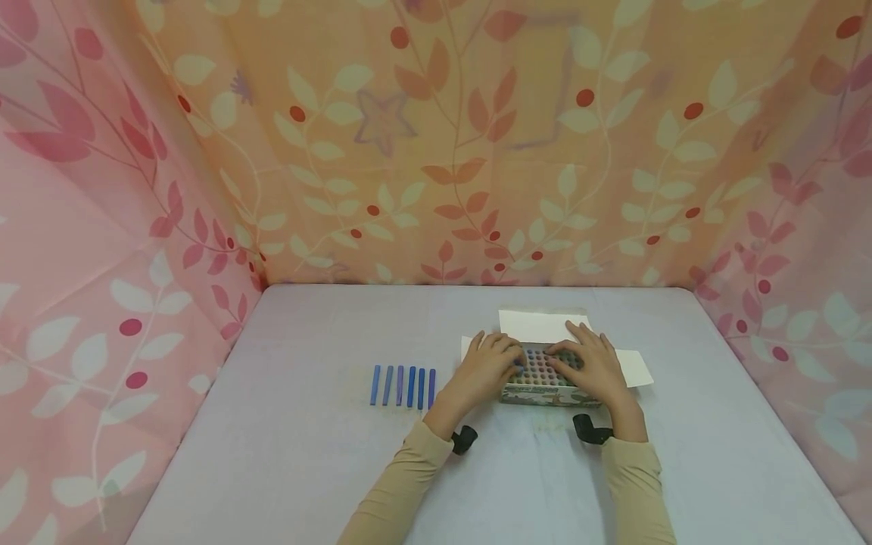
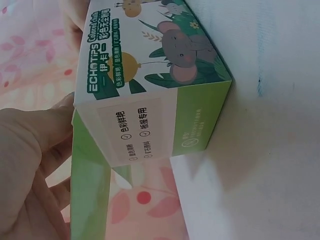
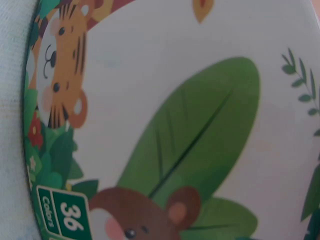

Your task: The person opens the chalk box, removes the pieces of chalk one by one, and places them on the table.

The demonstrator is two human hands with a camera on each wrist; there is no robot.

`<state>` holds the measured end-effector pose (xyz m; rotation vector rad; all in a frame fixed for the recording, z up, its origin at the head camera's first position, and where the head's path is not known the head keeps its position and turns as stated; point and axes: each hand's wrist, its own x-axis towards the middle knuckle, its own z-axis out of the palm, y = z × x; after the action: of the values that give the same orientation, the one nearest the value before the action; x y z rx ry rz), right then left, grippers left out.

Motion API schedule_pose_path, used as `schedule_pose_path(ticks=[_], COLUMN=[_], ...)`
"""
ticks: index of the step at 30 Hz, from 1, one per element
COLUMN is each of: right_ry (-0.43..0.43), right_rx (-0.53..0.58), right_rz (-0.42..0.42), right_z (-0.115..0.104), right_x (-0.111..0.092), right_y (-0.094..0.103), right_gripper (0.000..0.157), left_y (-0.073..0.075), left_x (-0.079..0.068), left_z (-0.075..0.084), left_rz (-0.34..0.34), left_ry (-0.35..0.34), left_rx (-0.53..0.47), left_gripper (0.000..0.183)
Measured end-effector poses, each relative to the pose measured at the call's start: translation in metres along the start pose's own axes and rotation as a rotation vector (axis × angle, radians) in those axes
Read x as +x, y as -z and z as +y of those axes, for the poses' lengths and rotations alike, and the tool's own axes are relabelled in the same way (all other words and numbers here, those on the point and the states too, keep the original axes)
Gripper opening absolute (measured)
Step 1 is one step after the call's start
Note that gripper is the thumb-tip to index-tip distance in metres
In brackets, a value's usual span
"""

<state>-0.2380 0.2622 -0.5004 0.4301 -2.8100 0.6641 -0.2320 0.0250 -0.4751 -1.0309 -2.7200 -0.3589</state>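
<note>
A chalk box with animal drawings stands with its lid raised, its upright chalk sticks showing as rows of coloured round ends. My left hand is at the box's left side, fingers bent over the rim; a bluish bit shows by its fingertips. In the left wrist view, that hand's fingers lie beside a green flap. Over the right part of the opening, my right hand has thumb and index finger close together at the chalk tops. I cannot tell whether either hand pinches a stick. The printed box front fills the right wrist view.
Several blue and purple chalk sticks lie in a row on the white table, left of the box. White flaps spread from the box: the lid at the back, a side flap at right. Patterned curtains surround the table.
</note>
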Motion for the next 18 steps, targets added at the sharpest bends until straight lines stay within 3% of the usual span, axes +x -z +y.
schedule_pose_path(ticks=[13, 18], right_ry=[0.018, 0.011], right_rx=[0.003, 0.001], right_rz=[-0.001, -0.007], right_z=[0.002, 0.003], right_x=[0.000, 0.000], right_y=[-0.001, -0.001], right_gripper=[0.020, 0.020], left_y=[0.017, 0.024], left_x=[0.001, -0.003], left_z=[0.001, -0.001], left_rz=[0.079, 0.139], left_ry=[0.073, 0.084], left_rx=[-0.149, -0.216], left_gripper=[0.020, 0.021])
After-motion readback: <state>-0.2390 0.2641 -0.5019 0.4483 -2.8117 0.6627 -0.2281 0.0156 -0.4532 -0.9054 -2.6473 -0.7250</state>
